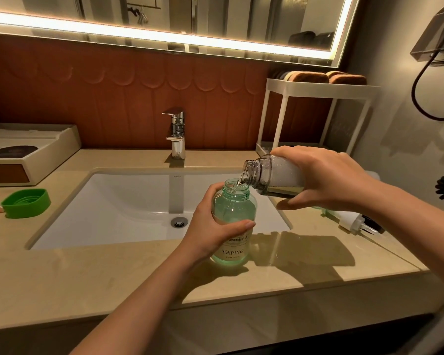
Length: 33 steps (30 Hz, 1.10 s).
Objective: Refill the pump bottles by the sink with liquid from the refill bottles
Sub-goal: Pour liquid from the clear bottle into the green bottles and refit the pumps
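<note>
Left hand (213, 234), centre frame: fingers and thumb curled round the open green bottle (232, 211), upright on the counter (113, 272) before the sink (113, 201); forearm runs up from lower left. Right hand (326, 175), centre right: clasps the clear refill bottle (277, 175), tilted mouth-down, thin stream entering the green bottle. Refill bottle's base hidden under the palm; green bottle's label partly covered by fingers.

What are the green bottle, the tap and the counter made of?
Green bottle: likely clear tinted plastic; you see through it. Tap: polished chromed metal, mirror-bright. Counter: glossy beige stone or imitation, reflecting light.
</note>
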Each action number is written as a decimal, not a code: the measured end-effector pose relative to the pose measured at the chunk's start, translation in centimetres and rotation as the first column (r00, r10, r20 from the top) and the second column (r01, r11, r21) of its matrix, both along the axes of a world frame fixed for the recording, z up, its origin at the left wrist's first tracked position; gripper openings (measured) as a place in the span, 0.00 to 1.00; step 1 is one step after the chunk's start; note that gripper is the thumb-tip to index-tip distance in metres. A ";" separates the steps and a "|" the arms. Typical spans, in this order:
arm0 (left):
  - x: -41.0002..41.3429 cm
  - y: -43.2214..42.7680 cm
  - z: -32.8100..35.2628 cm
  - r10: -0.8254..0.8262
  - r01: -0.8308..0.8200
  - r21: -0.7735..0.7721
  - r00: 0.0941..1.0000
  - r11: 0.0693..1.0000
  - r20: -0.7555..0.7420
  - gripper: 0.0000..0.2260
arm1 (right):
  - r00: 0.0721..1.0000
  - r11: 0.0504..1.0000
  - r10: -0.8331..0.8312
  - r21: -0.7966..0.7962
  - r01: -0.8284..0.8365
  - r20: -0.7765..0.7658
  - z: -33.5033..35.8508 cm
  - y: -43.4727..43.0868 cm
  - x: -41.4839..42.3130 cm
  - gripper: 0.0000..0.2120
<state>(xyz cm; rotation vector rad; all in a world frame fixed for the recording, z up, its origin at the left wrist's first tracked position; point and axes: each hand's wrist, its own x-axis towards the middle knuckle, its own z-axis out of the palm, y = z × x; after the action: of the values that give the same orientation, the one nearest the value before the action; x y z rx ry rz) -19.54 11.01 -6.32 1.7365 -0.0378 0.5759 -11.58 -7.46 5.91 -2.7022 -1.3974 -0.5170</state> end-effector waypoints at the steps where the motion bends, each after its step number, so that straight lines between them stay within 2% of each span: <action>1: 0.0 0.0 0.0 -0.001 0.001 -0.001 1.000 1.000 -0.001 0.30 | 1.000 1.000 -0.001 -0.002 0.001 0.003 0.1 0.0 0.0 0.40; 33: -0.1 0.0 0.0 -0.021 0.021 -0.010 1.000 1.000 0.020 0.30 | 0.997 0.997 -0.028 -0.076 0.034 0.074 0.7 0.5 0.0 0.45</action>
<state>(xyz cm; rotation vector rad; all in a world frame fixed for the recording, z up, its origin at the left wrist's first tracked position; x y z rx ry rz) -19.62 11.06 -6.29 1.7183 -0.0674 0.5772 -11.58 -7.01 6.57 -2.7972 -1.4233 -0.5816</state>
